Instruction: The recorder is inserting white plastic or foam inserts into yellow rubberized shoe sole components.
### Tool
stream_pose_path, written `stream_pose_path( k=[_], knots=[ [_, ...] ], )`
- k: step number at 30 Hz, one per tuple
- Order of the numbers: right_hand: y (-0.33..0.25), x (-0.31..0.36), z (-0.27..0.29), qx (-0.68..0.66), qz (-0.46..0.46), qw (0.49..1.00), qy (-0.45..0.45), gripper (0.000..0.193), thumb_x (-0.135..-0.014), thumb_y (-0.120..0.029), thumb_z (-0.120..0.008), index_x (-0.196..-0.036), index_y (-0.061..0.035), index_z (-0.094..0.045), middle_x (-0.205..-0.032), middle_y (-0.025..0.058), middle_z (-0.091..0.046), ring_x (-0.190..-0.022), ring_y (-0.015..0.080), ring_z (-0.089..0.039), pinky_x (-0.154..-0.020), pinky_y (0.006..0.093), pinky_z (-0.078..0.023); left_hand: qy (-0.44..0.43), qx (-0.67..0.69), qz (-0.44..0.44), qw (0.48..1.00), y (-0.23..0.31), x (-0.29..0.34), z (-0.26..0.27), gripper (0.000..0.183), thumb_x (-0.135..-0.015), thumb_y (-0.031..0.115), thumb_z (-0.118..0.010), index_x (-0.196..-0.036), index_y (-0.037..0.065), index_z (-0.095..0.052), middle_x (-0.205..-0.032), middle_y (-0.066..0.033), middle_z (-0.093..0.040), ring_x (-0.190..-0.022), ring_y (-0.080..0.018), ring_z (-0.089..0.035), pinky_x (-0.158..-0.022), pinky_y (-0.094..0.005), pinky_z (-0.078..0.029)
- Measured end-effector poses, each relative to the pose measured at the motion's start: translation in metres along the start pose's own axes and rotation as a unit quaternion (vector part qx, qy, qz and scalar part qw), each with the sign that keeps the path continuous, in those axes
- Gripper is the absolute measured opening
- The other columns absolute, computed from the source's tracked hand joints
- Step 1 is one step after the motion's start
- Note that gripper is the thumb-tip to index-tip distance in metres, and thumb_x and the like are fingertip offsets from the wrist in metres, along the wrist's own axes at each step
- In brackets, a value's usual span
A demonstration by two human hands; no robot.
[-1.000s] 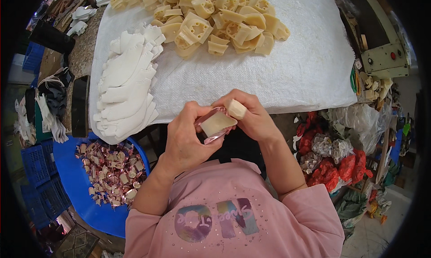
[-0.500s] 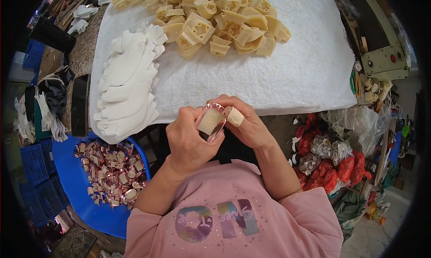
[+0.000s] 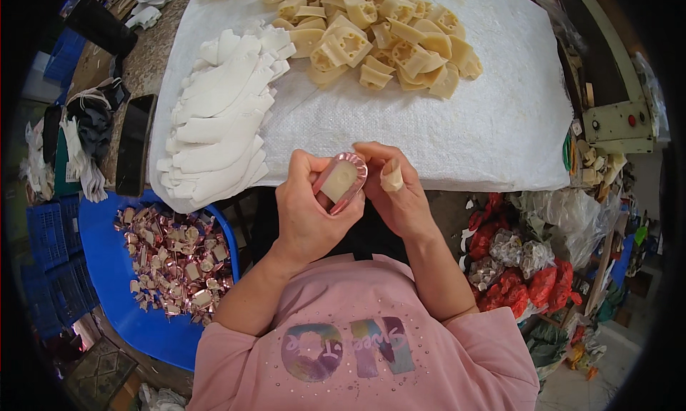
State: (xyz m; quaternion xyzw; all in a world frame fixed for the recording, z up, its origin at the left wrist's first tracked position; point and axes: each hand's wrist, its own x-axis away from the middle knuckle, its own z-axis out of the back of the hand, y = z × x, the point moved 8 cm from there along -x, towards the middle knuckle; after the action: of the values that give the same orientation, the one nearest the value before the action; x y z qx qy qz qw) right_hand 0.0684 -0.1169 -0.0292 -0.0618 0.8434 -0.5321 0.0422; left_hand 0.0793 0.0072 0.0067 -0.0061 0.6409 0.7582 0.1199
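Note:
My left hand [image 3: 306, 214] grips a small cream block wrapped in shiny pink foil [image 3: 340, 181], held just in front of the table's near edge. My right hand [image 3: 395, 191] touches the right side of the same piece with its fingertips; one finger wears a tan bandage. On the white cloth [image 3: 457, 125] behind lie a heap of cream plastic blocks [image 3: 371, 36] at the far middle and a stack of white flat cut pieces [image 3: 221, 118] at the left.
A blue tub [image 3: 114, 268] at my lower left holds several pink-foil-wrapped pieces [image 3: 171, 261]. Blue crates [image 3: 46, 268] stand further left. Bags of red and clear material [image 3: 514, 261] lie on the floor at the right. A cream machine box with a red button [image 3: 618, 121] sits at the table's right end.
The wrapped piece has been turned in my hands so its cream face with the foil rim faces up. Both hands stayed close together at the table edge.

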Motion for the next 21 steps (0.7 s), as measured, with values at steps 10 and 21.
stream_pose_path(
  k=[10,21],
  knots=[
    [-0.026,-0.004,-0.019,0.243,0.135,0.960,-0.027,0.030,-0.088,-0.032,-0.059,-0.096,-0.0046,-0.052,-0.095,0.0061,-0.046,-0.084,0.0184,-0.045,-0.073,0.0303,-0.040,-0.071,0.028,-0.001,0.997,0.006,-0.002,0.007,0.027,-0.082,0.024,-0.068,-0.086,0.001,-0.056,-0.076,-0.0062,-0.056,-0.066,-0.0107,-0.052,-0.061,-0.0249,-0.043],
    [-0.035,-0.028,-0.070,0.376,0.168,0.903,-0.126,0.019,-0.082,-0.019,-0.060,-0.090,-0.0034,-0.053,-0.088,0.0110,-0.050,-0.084,0.0297,-0.044,-0.074,0.0362,-0.038,-0.012,0.191,0.068,0.979,-0.003,0.024,0.053,0.017,-0.083,0.012,-0.067,-0.086,0.000,-0.055,-0.074,-0.0012,-0.055,-0.067,-0.0066,-0.048,-0.061,-0.0216,-0.041]
  ],
)
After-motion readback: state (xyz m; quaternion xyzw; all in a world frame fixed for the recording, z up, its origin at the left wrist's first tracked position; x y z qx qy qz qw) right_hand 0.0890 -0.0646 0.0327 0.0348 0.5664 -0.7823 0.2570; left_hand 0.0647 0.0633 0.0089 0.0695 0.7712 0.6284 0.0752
